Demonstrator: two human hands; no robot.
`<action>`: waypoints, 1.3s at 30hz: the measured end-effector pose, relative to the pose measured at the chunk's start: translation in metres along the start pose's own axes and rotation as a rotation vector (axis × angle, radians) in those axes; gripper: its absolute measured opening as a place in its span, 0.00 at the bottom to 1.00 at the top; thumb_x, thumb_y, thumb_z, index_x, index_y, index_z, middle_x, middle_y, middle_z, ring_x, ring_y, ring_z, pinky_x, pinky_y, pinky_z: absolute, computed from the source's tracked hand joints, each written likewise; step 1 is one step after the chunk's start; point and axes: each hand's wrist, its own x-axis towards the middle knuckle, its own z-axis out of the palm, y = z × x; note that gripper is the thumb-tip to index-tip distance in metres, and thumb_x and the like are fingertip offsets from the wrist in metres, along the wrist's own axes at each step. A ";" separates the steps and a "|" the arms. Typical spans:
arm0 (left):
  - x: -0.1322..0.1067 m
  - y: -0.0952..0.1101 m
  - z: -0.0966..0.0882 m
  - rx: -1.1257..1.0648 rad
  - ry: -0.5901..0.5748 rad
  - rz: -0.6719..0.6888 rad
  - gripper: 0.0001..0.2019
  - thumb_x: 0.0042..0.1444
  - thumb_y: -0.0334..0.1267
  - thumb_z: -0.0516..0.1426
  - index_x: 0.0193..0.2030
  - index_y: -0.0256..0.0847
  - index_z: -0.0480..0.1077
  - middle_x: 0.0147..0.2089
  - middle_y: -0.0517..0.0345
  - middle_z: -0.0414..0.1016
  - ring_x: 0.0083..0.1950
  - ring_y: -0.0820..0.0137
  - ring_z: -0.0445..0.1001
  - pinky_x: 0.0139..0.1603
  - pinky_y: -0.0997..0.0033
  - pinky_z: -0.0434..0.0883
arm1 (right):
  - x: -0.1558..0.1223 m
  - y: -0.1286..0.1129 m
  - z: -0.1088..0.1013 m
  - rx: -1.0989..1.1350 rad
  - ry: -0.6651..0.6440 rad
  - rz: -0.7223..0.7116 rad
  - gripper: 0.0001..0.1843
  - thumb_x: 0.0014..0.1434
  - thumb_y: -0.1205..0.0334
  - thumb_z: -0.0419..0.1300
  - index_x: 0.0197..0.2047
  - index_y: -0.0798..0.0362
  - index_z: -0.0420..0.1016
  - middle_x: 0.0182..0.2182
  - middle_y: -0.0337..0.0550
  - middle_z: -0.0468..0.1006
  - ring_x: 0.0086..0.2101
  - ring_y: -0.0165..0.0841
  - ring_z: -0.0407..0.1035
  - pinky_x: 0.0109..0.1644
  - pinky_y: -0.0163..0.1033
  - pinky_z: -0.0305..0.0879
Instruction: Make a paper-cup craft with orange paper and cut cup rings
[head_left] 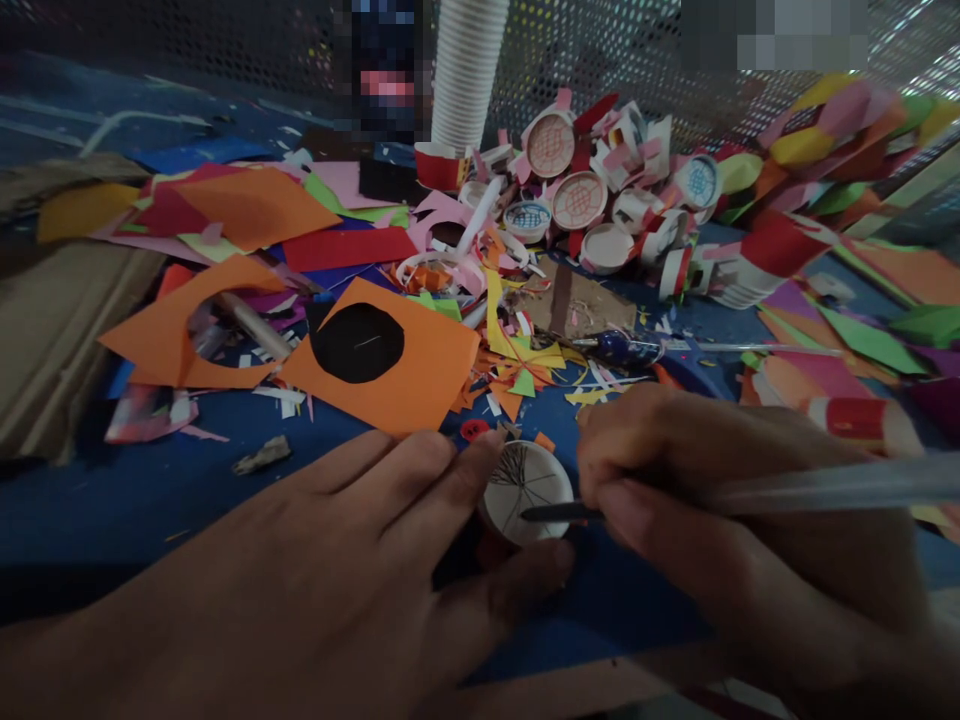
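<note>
The right hand [686,450] pinches a pen [817,485], tip at the line-marked white face of a small cup [544,480], which the left hand [390,530] grips between thumb and fingers — probably to steady it. The cup sits on the blue tabletop [615,590]; orange paper [431,375] and patterned cups [579,200] lie beyond, seemingly leaving elbow room.

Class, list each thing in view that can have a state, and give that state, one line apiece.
left hand: curled beside round white piece
right hand: gripping pen
pen: tip at round white piece
round white piece: partly lined
leftmost orange sheet: holed
white cup stack: nested
blue-handled tool: lying down
</note>
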 end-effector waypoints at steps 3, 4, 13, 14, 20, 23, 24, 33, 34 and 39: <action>0.001 -0.001 -0.003 -0.043 -0.031 -0.011 0.22 0.70 0.54 0.56 0.67 0.58 0.72 0.62 0.56 0.78 0.58 0.56 0.75 0.57 0.56 0.72 | 0.001 -0.003 0.003 0.019 0.010 -0.014 0.11 0.58 0.75 0.55 0.30 0.49 0.69 0.21 0.30 0.71 0.17 0.23 0.61 0.21 0.30 0.59; 0.002 -0.001 -0.003 -0.060 -0.040 -0.014 0.21 0.69 0.54 0.56 0.66 0.58 0.73 0.61 0.56 0.78 0.57 0.56 0.75 0.55 0.57 0.73 | 0.001 -0.004 0.003 0.029 0.010 -0.029 0.11 0.57 0.76 0.55 0.30 0.49 0.69 0.21 0.30 0.71 0.17 0.22 0.62 0.21 0.29 0.60; -0.002 0.001 0.001 -0.008 -0.013 0.004 0.22 0.73 0.49 0.51 0.71 0.58 0.70 0.59 0.55 0.77 0.58 0.54 0.75 0.54 0.56 0.74 | 0.000 -0.004 0.003 0.033 0.053 0.004 0.12 0.58 0.76 0.56 0.29 0.49 0.69 0.20 0.32 0.70 0.19 0.24 0.62 0.22 0.30 0.62; -0.002 0.000 0.001 -0.006 -0.013 0.011 0.22 0.74 0.48 0.50 0.71 0.57 0.69 0.57 0.55 0.78 0.56 0.54 0.75 0.53 0.57 0.74 | 0.001 -0.004 0.002 0.019 0.053 0.017 0.12 0.59 0.76 0.56 0.29 0.49 0.70 0.21 0.32 0.70 0.20 0.24 0.63 0.22 0.30 0.61; 0.001 -0.003 0.000 -0.048 0.005 0.000 0.20 0.70 0.51 0.57 0.65 0.56 0.74 0.55 0.56 0.79 0.54 0.56 0.75 0.53 0.58 0.72 | 0.002 -0.004 0.001 0.012 0.041 0.028 0.12 0.59 0.76 0.56 0.30 0.49 0.70 0.22 0.33 0.71 0.21 0.25 0.64 0.22 0.32 0.60; -0.001 0.000 0.000 -0.057 -0.021 -0.018 0.20 0.69 0.52 0.59 0.66 0.57 0.74 0.58 0.56 0.79 0.56 0.57 0.75 0.55 0.57 0.72 | 0.002 -0.003 0.003 0.047 0.043 -0.019 0.13 0.57 0.76 0.54 0.29 0.49 0.69 0.21 0.31 0.69 0.20 0.24 0.63 0.24 0.31 0.62; -0.002 0.002 0.001 -0.064 -0.023 -0.037 0.21 0.70 0.51 0.58 0.68 0.57 0.72 0.61 0.56 0.77 0.60 0.56 0.74 0.58 0.55 0.72 | 0.002 -0.003 0.004 0.052 0.047 -0.023 0.13 0.57 0.77 0.54 0.29 0.49 0.69 0.21 0.31 0.69 0.20 0.24 0.63 0.24 0.30 0.63; -0.015 0.011 0.017 -0.096 0.022 -0.118 0.24 0.70 0.52 0.54 0.68 0.48 0.71 0.65 0.54 0.73 0.72 0.49 0.65 0.72 0.47 0.66 | 0.002 -0.002 0.000 0.036 0.056 0.083 0.13 0.62 0.76 0.56 0.31 0.49 0.72 0.23 0.34 0.72 0.23 0.26 0.66 0.24 0.31 0.62; -0.015 0.010 0.018 -0.094 0.023 -0.113 0.24 0.70 0.53 0.53 0.67 0.48 0.71 0.64 0.54 0.73 0.72 0.49 0.65 0.72 0.47 0.66 | 0.002 -0.001 0.002 0.046 0.053 0.071 0.13 0.62 0.76 0.55 0.30 0.49 0.72 0.23 0.33 0.72 0.22 0.26 0.66 0.24 0.31 0.62; -0.011 0.003 0.014 -0.060 0.031 -0.050 0.24 0.69 0.58 0.54 0.67 0.53 0.72 0.60 0.56 0.73 0.62 0.54 0.71 0.63 0.55 0.71 | -0.001 0.001 0.009 0.119 0.106 -0.019 0.13 0.59 0.76 0.56 0.28 0.48 0.70 0.21 0.33 0.71 0.21 0.27 0.65 0.23 0.33 0.63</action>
